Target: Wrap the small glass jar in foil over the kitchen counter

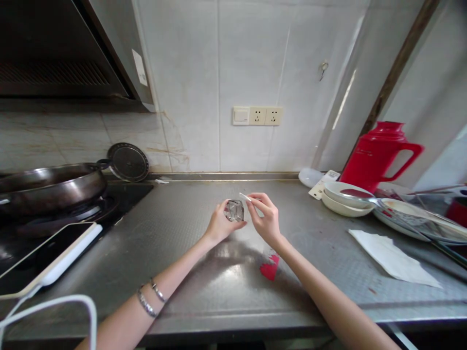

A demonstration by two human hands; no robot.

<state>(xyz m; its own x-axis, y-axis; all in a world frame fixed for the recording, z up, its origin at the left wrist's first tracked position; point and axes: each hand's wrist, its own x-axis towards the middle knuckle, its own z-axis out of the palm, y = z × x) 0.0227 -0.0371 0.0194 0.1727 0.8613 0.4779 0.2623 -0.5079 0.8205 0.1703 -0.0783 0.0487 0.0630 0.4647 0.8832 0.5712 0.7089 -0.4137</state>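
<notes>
My left hand is wrapped round a small clear glass, tilted so that its round end faces me. Whether anything is inside the glass I cannot tell. Just right of it, my right hand pinches a thin white stick between thumb and fingers. The stick's upper end points left, close to the glass rim but apart from it. Both hands are above the middle of the steel counter. A torn piece of red paper lies on the counter below my right wrist.
On the left, a steel pan sits on the stove, with a phone and its white cable in front. At right stand a red thermos, stacked bowls and a plate with utensils. A white napkin lies nearer.
</notes>
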